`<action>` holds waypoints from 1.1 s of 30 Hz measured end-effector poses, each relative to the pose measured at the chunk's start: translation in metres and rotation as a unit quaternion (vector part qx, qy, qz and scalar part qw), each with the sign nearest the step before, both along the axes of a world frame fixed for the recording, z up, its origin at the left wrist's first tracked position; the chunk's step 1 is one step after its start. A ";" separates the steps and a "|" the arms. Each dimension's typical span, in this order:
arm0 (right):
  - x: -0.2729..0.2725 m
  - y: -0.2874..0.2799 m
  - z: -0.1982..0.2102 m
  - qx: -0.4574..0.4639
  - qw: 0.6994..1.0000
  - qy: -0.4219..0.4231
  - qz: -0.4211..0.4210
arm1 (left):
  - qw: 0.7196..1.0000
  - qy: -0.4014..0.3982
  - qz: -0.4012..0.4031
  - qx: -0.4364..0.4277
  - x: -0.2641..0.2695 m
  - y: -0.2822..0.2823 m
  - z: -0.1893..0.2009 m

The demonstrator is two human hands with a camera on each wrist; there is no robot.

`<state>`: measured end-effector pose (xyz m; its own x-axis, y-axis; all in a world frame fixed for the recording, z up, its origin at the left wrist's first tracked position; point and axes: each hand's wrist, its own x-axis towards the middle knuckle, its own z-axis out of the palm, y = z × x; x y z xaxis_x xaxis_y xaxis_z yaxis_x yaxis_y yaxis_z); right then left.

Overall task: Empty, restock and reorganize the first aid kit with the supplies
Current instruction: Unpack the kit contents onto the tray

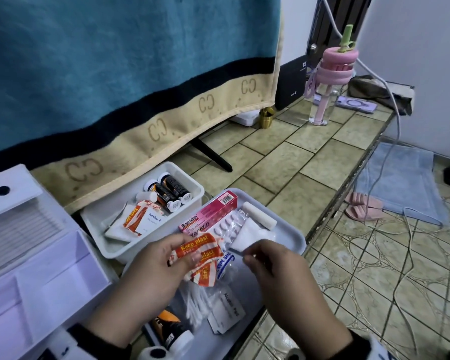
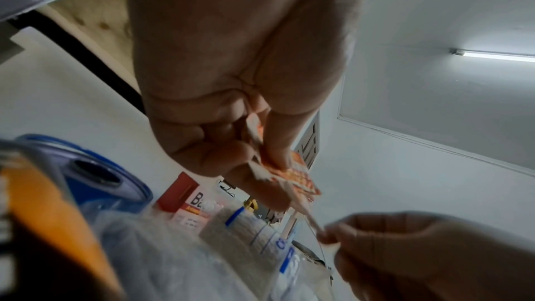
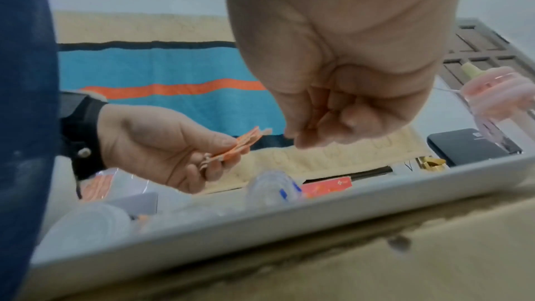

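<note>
My left hand [image 1: 190, 252] grips a bundle of orange Keep plast plaster strips [image 1: 200, 249] over the grey tray [image 1: 292, 239]. My right hand [image 1: 247, 257], fingers curled, pinches a thin pale strip [image 2: 311, 219] that runs from the bundle. Below lie a pink Bacidin box [image 1: 208, 216], a blister pack [image 1: 226, 229], a gauze roll [image 1: 260, 215], a crepe bandage [image 1: 225, 265], cotton swabs [image 1: 195, 305] and an alcohol pad box [image 1: 227, 313]. The white first aid kit [image 1: 37, 268] stands open at the left, its visible compartments bare.
A white bin [image 1: 192, 183] behind the tray holds dark bottles [image 1: 166, 190], plasters and an alcohol pad. A teal towel [image 1: 115, 74] hangs behind. The tiled counter [image 1: 296, 157] ends at the right; a pink water bottle [image 1: 330, 74] stands at its far end.
</note>
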<state>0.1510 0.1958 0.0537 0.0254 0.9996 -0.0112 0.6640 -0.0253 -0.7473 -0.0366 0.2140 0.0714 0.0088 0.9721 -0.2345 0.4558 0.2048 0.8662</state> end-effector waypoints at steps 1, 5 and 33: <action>0.001 0.002 0.001 -0.002 0.998 0.056 0.000 | 1.000 0.006 -0.014 -0.003 0.002 -0.001 0.000; -0.004 0.003 0.006 -0.057 0.970 0.235 0.021 | 0.998 0.014 -0.066 -0.017 0.014 -0.002 -0.001; 0.014 -0.004 -0.024 -0.010 0.997 0.010 -0.078 | 1.000 0.022 0.004 0.015 0.010 -0.003 0.009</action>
